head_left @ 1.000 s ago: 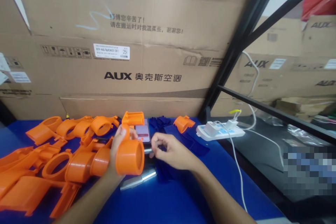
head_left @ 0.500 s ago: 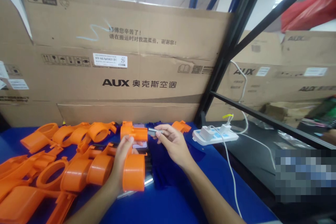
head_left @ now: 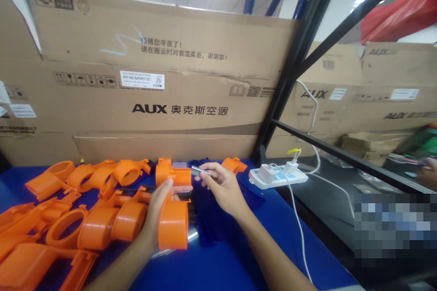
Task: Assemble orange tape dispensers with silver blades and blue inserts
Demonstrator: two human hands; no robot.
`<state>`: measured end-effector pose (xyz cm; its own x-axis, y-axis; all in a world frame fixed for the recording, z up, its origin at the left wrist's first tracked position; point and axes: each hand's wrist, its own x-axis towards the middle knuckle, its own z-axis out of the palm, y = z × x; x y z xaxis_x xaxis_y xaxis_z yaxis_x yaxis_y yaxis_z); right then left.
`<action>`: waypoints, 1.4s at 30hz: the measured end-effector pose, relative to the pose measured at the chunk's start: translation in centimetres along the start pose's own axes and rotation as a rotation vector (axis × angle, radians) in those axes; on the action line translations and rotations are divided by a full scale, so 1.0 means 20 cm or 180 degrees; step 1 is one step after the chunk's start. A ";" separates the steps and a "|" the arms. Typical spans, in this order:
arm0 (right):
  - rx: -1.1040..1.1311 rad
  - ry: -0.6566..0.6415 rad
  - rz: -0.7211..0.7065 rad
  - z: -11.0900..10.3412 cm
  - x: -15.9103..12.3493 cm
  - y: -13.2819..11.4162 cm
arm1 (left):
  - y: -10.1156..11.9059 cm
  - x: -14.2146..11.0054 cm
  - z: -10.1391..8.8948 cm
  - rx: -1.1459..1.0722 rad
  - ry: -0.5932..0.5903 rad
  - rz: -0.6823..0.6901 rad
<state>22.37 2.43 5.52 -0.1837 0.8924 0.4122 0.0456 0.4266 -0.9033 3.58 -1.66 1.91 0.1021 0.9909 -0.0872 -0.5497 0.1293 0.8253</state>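
Observation:
My left hand (head_left: 160,198) is closed around an orange plastic part (head_left: 173,225) with a wide ring at its lower end and a short tube at the top pointing right. Between the thumb and fingers of my right hand (head_left: 221,184) is a short silver metal rod (head_left: 196,171), pinched near its right end. Its other end is just off the mouth of the orange tube; whether the two touch I cannot tell. Behind the orange part, a phone-like object (head_left: 180,164) is mostly hidden. Silver metal pieces (head_left: 193,235) lie on the blue cloth below my left hand.
Several more orange parts (head_left: 99,227) cover the left of the blue cloth (head_left: 221,263). One orange piece (head_left: 235,164) lies beyond my right hand. A white power strip (head_left: 278,175) with cables sits at right, by a black frame (head_left: 287,86). A large cardboard box (head_left: 153,122) stands behind.
The silver rod's free end tilts slightly upward compared with before. My hands hold nearly the same place; the whole view has shifted a little.

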 end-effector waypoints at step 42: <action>-0.0803 -0.0221 -0.0694 0.03 -0.03 0.02 | -0.03 0.03 -0.02 0.0931 0.0376 0.0432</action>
<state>21.84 1.93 4.75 -0.2820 0.7677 0.5754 0.2377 0.6369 -0.7334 3.67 -1.14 1.17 -0.0618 0.9980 -0.0156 -0.2888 -0.0029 0.9574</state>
